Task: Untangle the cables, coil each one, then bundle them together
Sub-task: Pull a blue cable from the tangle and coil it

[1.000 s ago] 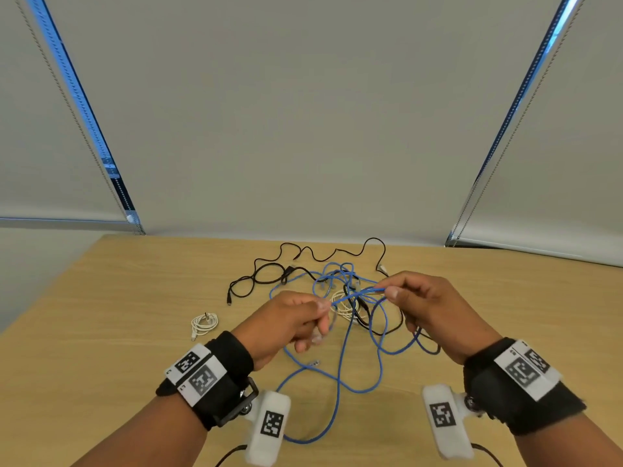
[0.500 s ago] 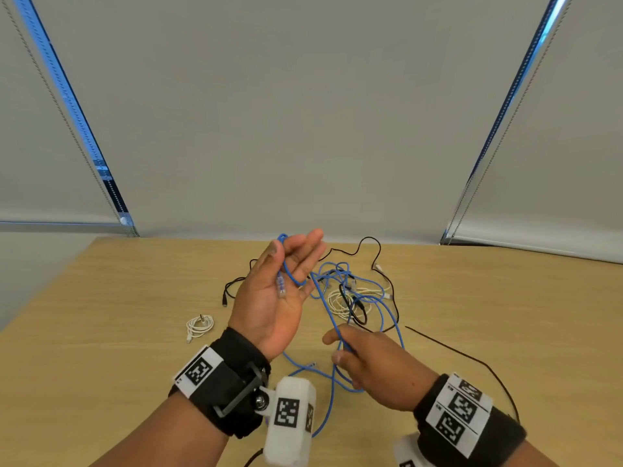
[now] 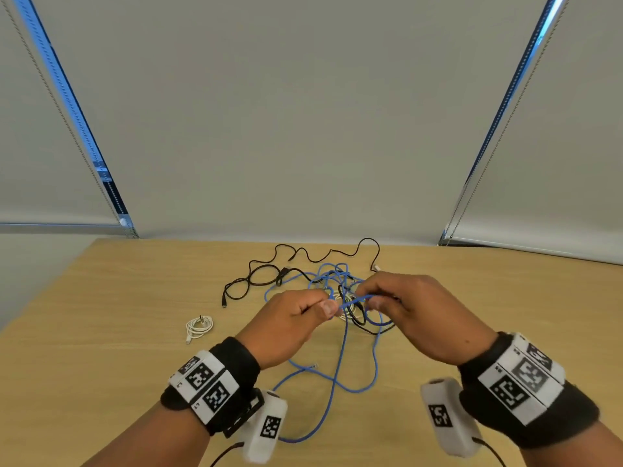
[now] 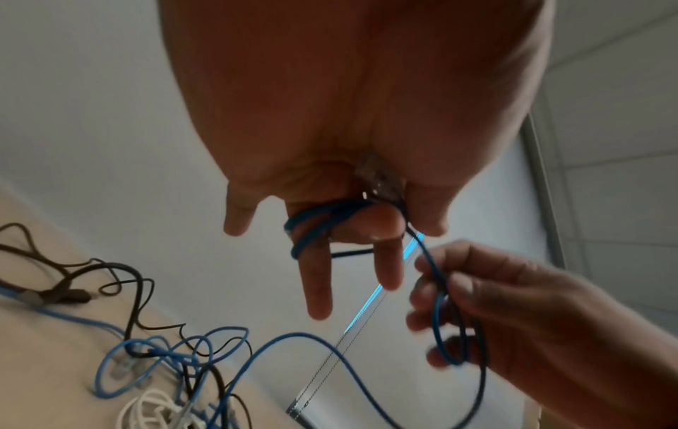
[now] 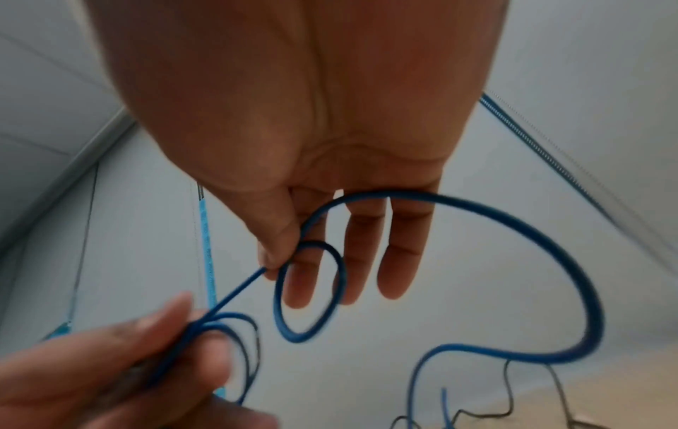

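Blue cable (image 3: 340, 365) is the one being worked on right now, so I'd say we're in the coiling step while the rest is not yet sorted. From the head view, both hands are up over the wooden table (image 3: 101, 332), the left hand (image 3: 286, 323) and right hand (image 3: 414, 315) close together with a short stretch of blue pinched between them; the slack drops to the table and trails toward the person, and its far part runs into the tangle with the black cable (image 3: 256, 281) and a white cable (image 3: 344, 315). A small white coil (image 3: 199, 326) sits off to the left, well apart. Left wrist view: a couple of blue turns are wrapped round the left fingers (image 4: 315, 278), thumb clamping them, other fingers fairly straight. Right wrist view: right thumb and forefinger pinch the blue strand, a small loop hanging by the mostly straight fingers (image 5: 396, 255). Next move, I reckon: lay that loop onto the left hand's turns, then pull more slack gently, since the tangle could snag.
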### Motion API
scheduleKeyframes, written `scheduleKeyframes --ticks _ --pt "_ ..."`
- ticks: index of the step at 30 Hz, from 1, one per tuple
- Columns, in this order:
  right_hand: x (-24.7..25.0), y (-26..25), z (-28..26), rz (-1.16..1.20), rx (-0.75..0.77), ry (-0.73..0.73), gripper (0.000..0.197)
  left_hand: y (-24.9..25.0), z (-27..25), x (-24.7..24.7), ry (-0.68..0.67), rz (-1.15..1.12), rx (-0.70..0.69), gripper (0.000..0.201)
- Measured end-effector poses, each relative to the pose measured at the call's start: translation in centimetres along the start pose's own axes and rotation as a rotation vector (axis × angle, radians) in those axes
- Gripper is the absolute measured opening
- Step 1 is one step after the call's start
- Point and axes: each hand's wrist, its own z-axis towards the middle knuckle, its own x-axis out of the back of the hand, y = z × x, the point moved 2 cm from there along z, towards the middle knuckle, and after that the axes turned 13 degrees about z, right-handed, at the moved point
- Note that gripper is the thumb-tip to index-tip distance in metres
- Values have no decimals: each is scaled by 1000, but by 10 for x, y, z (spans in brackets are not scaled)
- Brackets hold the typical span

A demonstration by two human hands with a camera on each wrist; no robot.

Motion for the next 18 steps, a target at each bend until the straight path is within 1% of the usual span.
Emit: scheduleKeyframes --ticks 2,3,4,5,7,9,10,12,13,15,18 --pt "8 10 0 -44 -22 81 17 -4 0 5 -34 -17 -2 37" --pt "13 16 0 -49 -40 131 18 -7 0 9 -33 -30 20 37" --pt "20 22 -1 -40 -54 189 18 -14 0 13 -2 -62 72 37" --pt "27 29 -3 -9 -71 257 17 -23 0 18 59 -130 149 35" --pt "38 41 -7 104 -121 364 10 -39 -2 28 174 -296 289 37" --pt "38 48 -8 190 -153 364 10 -46 -3 28 206 -374 373 42" --pt "36 50 -9 212 -154 346 12 -46 -5 26 195 -426 395 42" --pt "32 54 -9 261 -152 335 15 -44 -9 21 140 -636 424 42" --pt "31 57 -8 273 -150 344 16 -41 -10 20 95 -777 414 42" --pt "30 66 -6 249 -162 384 16 -33 -13 19 -13 -1026 331 41" --pt "18 72 -3 182 -180 438 19 -13 -12 17 -123 -1223 145 39"
